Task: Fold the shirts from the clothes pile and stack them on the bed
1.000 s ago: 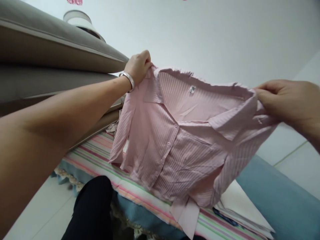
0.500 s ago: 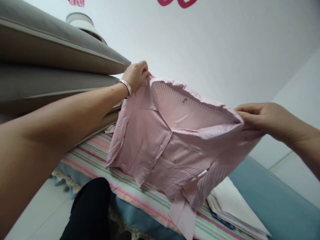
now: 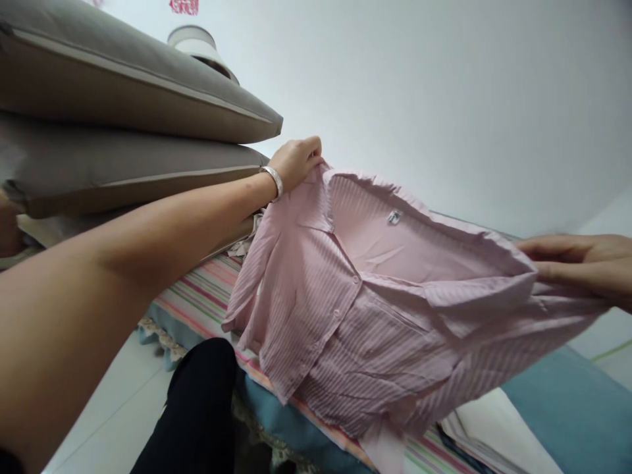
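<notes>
A pink striped button-up shirt (image 3: 316,276) hangs stretched between my hands, its collar open toward me and a small label showing inside the neck. My left hand (image 3: 299,160), with a silver bangle at the wrist, is closed on the shoulder beside the collar. At the other shoulder, my right hand (image 3: 582,263) pinches the cloth between thumb and fingers. The shirt's lower edge hangs down over a striped cloth (image 3: 197,296).
Thick grey cushions (image 3: 148,79) are stacked at the left, with a pale hat (image 3: 200,46) behind them. Folded white cloth (image 3: 498,428) lies at the lower right on a blue cover (image 3: 573,395). My dark-clad knee (image 3: 202,401) is below. A white wall (image 3: 419,99) rises behind.
The shirt and both hands have shifted right and slightly down in view. The right side of the shirt is stretched farther outward, and its hanging right sleeve is drawn up toward my right hand.
</notes>
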`<act>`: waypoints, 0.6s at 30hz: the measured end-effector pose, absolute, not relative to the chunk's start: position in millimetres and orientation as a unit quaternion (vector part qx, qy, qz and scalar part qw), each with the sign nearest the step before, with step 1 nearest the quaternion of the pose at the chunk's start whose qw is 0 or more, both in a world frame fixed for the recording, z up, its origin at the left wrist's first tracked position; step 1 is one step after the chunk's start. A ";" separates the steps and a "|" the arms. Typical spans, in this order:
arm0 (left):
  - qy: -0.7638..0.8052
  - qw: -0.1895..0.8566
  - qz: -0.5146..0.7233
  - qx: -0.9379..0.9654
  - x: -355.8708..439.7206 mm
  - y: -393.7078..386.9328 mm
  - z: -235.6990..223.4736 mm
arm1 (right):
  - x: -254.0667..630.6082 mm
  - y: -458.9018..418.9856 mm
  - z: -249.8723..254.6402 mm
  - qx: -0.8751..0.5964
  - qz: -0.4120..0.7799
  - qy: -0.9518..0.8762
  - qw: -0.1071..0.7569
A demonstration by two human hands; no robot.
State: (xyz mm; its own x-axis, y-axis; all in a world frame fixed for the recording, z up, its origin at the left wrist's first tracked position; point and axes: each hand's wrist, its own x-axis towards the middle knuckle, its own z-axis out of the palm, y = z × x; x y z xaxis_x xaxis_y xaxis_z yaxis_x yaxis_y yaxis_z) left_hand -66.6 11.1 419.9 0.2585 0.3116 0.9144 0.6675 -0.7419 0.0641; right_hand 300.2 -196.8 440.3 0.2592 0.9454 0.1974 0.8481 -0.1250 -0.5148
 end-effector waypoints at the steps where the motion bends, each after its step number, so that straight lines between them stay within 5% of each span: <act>1: -0.312 0.170 -0.518 -0.778 -66.5 13.3 418.1 | 299.0 -196.1 438.9 -0.741 0.099 -0.610 0.262; 6: -0.319 0.138 -0.490 -0.799 -61.0 32.0 397.1 | 290.1 -181.0 416.9 -0.745 0.105 -0.624 0.210; 14: -0.393 0.088 -0.352 -0.845 -20.6 108.9 305.1 | 318.6 -74.2 345.0 -0.768 -0.073 -0.620 0.141; 18: -0.409 0.110 -0.374 -0.825 -0.1 137.0 336.4 | 332.3 -25.3 380.9 -0.769 -0.221 -0.572 0.179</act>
State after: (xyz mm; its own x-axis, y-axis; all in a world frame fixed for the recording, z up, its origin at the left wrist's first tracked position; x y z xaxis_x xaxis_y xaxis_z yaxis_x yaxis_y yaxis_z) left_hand -0.1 137.0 336.4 0.3869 0.5919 0.7071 0.7568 -0.6419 0.1233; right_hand 332.3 -25.3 380.9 0.2479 0.8017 0.5439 0.9593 -0.2813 -0.0227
